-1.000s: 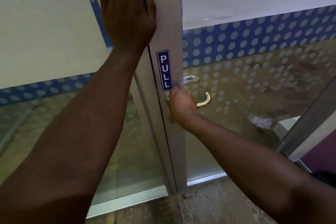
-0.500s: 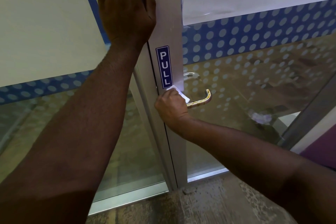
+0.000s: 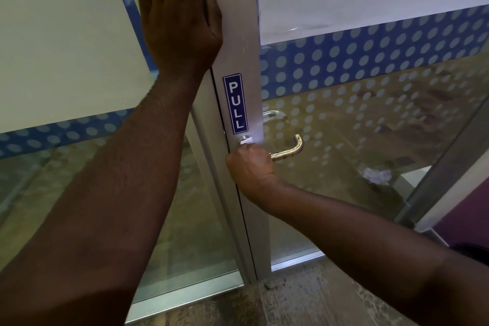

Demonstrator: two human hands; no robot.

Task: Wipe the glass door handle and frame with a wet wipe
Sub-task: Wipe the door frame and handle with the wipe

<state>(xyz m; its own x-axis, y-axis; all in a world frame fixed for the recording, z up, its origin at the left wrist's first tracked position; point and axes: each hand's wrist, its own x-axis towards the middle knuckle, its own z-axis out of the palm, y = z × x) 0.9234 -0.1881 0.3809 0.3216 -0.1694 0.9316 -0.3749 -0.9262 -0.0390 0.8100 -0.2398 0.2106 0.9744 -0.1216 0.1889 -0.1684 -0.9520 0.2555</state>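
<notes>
At the glass door frame (image 3: 238,47)
Left hand (image 3: 177,16) flat and spread wide on it; right hand (image 3: 251,167) fisted round the handle (image 3: 288,152).

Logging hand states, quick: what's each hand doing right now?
Left hand: open, flat against the door frame.
Right hand: closed on the wet wipe at the handle.
</notes>
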